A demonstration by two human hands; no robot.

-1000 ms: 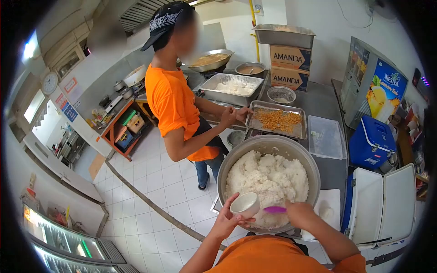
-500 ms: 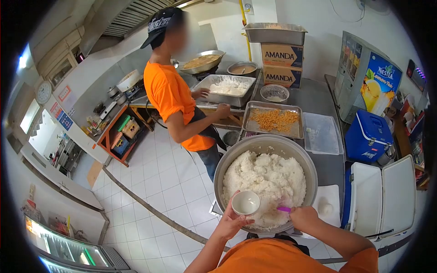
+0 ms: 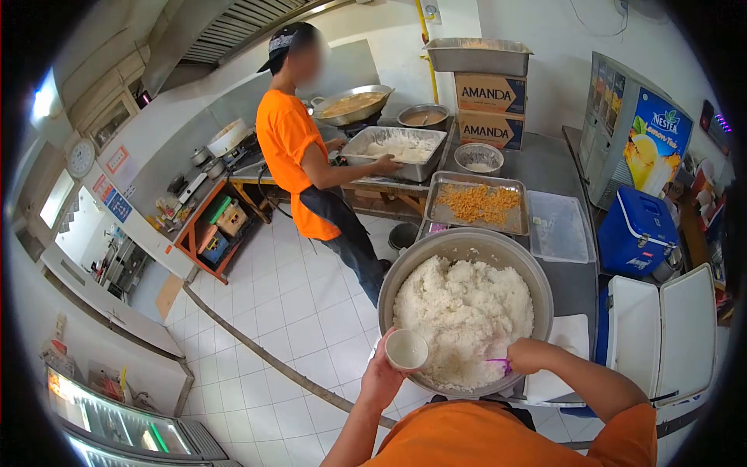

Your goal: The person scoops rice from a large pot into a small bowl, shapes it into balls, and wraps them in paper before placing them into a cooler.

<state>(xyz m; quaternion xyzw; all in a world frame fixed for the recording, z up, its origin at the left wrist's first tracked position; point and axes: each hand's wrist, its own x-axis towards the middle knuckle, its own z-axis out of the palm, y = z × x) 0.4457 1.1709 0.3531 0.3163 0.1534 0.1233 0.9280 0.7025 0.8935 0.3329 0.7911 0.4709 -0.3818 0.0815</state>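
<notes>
A small white bowl point(image 3: 407, 350) is gripped by its side in my left hand point(image 3: 381, 379), its open top facing up, over the near-left rim of a big metal pot point(image 3: 387, 300). Cooked white rice point(image 3: 463, 311) is heaped inside that pot. My right hand point(image 3: 532, 356) is closed around the handle of a purple rice paddle point(image 3: 503, 363) at the pot's near-right side. The paddle's far end is sunk in the rice and mostly hidden.
Beyond the pot lie a tray of orange-yellow bits point(image 3: 476, 204) and a clear plastic lid point(image 3: 559, 226). A co-worker in orange point(image 3: 288, 148) stands at the left, touching a deep pan of white powder point(image 3: 401, 148). An open white cooler point(image 3: 632, 338) is at the right.
My left hand has shifted the bowl slightly left, towards the rim. My right hand has turned the paddle and dug it in. The co-worker's hand has moved onto the deep pan.
</notes>
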